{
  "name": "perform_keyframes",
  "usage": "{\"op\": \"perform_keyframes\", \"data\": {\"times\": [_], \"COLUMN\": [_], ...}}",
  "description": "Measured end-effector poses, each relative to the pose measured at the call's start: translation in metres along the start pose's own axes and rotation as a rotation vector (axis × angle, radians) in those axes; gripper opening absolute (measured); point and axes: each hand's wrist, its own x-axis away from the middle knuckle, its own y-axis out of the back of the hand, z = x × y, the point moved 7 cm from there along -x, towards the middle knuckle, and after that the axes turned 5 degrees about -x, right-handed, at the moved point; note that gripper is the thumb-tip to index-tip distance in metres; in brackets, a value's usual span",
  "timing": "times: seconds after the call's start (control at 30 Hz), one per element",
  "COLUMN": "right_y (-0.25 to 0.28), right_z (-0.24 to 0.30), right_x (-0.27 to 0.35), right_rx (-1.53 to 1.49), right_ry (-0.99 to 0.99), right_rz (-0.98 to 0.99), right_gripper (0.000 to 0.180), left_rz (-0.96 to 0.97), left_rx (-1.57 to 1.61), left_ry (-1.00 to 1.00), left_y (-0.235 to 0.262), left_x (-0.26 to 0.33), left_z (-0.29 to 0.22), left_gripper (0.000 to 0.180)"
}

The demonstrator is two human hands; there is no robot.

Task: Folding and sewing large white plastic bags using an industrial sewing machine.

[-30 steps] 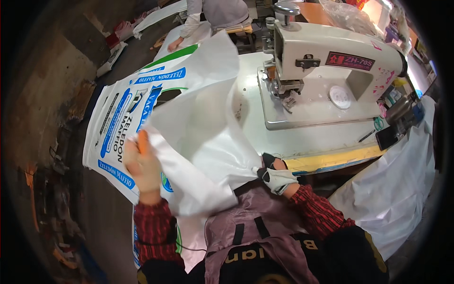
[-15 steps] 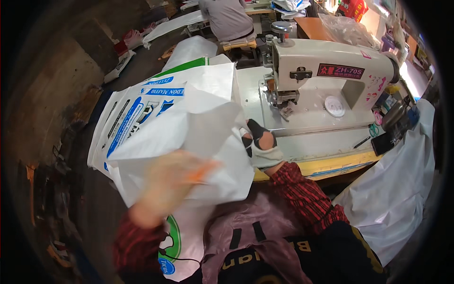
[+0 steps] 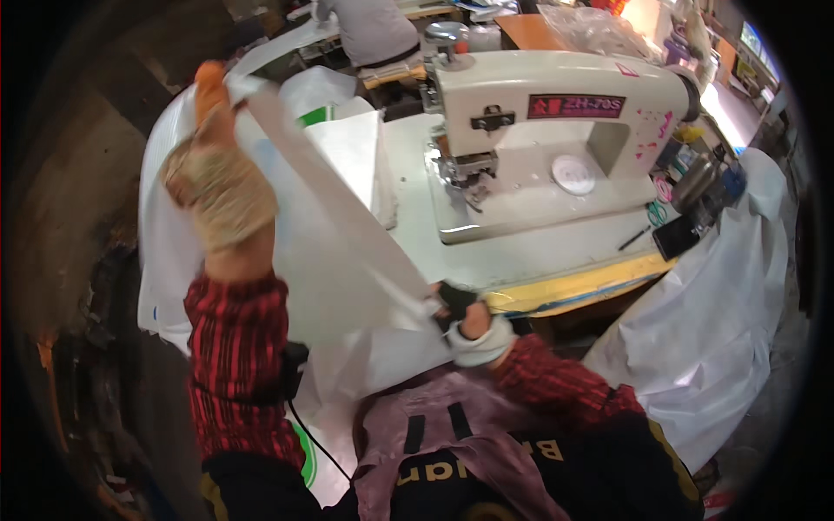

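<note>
A large white woven sack [image 3: 321, 252] is stretched in front of me, partly blurred by motion. At its far left corner my left hand [image 3: 221, 187], in a beige glove with orange finger covers, is closed on the edge. My right hand [image 3: 469, 317], in a dark fingerless glove with a white cuff, is closed on the sack's near right edge, by the yellow table edge [image 3: 573, 282]. The pulled edge runs diagonally between both hands. More white sacks [image 3: 347, 156] lie flat beneath and beyond it.
A white industrial sewing machine [image 3: 539, 87] stands on the table right of the sacks. Scissors [image 3: 658, 213], a dark phone [image 3: 676, 236] and a bottle [image 3: 695, 181] lie at its right end. White sheeting [image 3: 704, 321] hangs at the right. Another person [image 3: 373, 33] sits farther off.
My left hand has swung from the near middle up to the far left, drawing the sack's corner with it. My right hand has come slightly nearer. The whole view has shifted.
</note>
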Motion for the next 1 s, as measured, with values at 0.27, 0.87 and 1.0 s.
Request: {"op": "perform_keyframes", "data": {"times": [0.27,0.87,1.0], "right_y": [0.058,0.059,0.067], "right_z": [-0.068,-0.063,-0.051], "right_x": [0.094,-0.064,-0.092], "right_rx": [0.93,0.994,0.862], "right_ry": [-0.818,-0.394,-0.472], "right_rz": [0.743,0.456,0.34], "right_gripper": [0.03,0.053,0.069], "left_rz": [0.983,2.17,1.898], "left_rx": [-0.714,-0.313,0.603], "left_ry": [-0.205,-0.97,-0.23], "left_y": [-0.234,-0.244,-0.17], "left_x": [0.152,0.177,0.184], "left_z": [0.094,0.069,0.07], "left_gripper": [0.03,0.046,0.054]}}
